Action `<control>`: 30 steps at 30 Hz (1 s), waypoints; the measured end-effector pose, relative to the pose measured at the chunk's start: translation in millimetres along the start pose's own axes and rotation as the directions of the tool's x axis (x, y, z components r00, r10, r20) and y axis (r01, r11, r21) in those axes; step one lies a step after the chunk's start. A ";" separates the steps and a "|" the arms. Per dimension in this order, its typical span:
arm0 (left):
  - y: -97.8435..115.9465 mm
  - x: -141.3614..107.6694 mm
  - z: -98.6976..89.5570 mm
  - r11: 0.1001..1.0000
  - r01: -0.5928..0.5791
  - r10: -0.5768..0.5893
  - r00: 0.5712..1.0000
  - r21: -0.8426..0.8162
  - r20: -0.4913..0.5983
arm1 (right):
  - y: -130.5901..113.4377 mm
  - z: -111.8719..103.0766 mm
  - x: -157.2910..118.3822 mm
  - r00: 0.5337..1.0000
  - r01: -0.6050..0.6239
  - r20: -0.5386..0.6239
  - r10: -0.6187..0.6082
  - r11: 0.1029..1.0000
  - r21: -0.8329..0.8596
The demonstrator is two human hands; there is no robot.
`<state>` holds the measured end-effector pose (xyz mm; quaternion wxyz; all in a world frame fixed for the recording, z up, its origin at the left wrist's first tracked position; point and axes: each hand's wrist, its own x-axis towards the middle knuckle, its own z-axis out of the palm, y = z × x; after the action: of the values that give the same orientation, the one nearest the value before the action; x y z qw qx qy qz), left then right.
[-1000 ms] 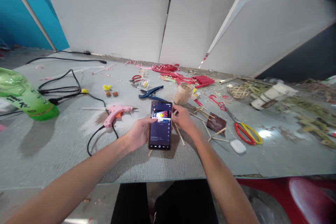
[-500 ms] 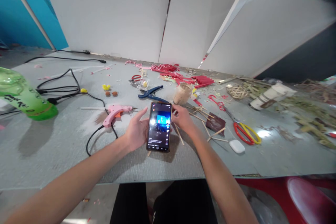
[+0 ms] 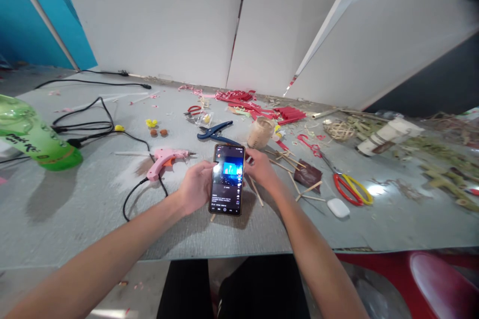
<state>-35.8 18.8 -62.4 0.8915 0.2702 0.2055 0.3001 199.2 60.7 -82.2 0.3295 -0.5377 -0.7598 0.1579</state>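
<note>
A smartphone (image 3: 226, 189) with a lit screen is held up in front of me, above the near part of the table. My left hand (image 3: 196, 187) grips its left edge, the thumb lying against the front of the frame and the other fingers hidden behind. My right hand (image 3: 260, 169) holds the upper right edge with bent fingers. Left of the phone lies a pink glue gun (image 3: 164, 160) with its black cord. Blue-handled cutters (image 3: 215, 132) and a jar (image 3: 261, 132) of tan material stand just beyond it. Thin wooden sticks (image 3: 256, 192) lie under and beside my right hand.
On the left stands a green bottle (image 3: 41, 134) near coiled black cables (image 3: 84, 124). Red paper strips (image 3: 262, 109) are heaped at the back. To the right lie red-and-yellow scissors (image 3: 350, 189), a white earbud case (image 3: 339, 208), a brown packet (image 3: 308, 176) and a white tube (image 3: 389, 137).
My left thumb, raised away from the phone before, has come down onto its left edge. The phone and my right hand have stayed nearly in place.
</note>
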 end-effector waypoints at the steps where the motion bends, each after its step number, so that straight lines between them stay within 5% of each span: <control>1: -0.1 0.2 0.2 1.000 0.002 -0.002 1.000 0.003 -0.002 | -0.2 0.1 0.0 1.000 0.003 0.001 -0.002 1.000 -0.005; 11: -2.4 0.4 0.9 1.000 0.005 -0.005 0.990 0.000 -0.141 | -2.7 0.0 0.1 1.000 0.016 -0.001 -0.016 0.998 -0.054; 18: -0.1 -2.1 9.3 1.000 0.019 -0.019 0.992 0.002 -0.125 | -3.0 0.0 0.2 0.997 0.019 -0.074 -0.020 1.000 -0.019; 22: 0.3 -3.6 10.8 1.000 -0.013 0.011 0.992 -0.014 -0.124 | -14.1 -6.0 -0.4 0.991 0.025 -0.131 0.009 0.965 0.260; 26: 0.4 -4.5 8.2 0.998 -0.053 0.050 0.997 -0.047 -0.056 | -22.5 -12.0 -1.4 0.999 -0.024 0.031 0.006 0.766 0.643; 30: 0.6 -5.1 7.0 0.996 -0.053 0.048 0.997 -0.068 -0.063 | -24.6 -14.9 -3.4 0.982 -0.113 0.183 -0.042 0.648 0.754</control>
<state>-36.1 13.3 -55.6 0.8857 0.2349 0.2153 0.3377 192.3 46.7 -57.8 0.4498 -0.3477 -0.6397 0.5173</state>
